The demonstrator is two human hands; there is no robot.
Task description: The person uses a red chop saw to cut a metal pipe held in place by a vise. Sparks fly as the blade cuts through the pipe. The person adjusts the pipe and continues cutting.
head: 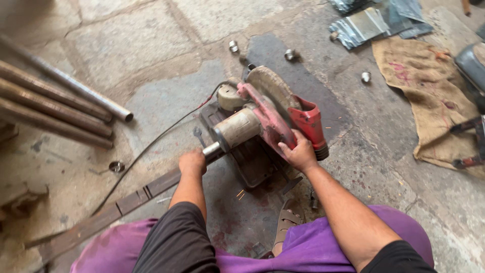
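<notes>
Right hand (299,153) grips chop saw (268,119); left hand (192,162) holds flat bar (129,201).

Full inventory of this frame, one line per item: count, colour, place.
Chop saw: 1, red and grey, centre on the floor.
Flat metal bar: 1, rusty brown, lower left running into the saw.
Pipes: 4, rusty and grey, left edge.
Short cut pipe pieces: about 5, silver, scattered on the floor.
Burlap sack: 1, tan, right.
Sheet metal pieces: several, grey, top right.
Cable: 1, black, left of the saw.
Left hand: on the bar.
Right hand: on the saw handle.
</notes>
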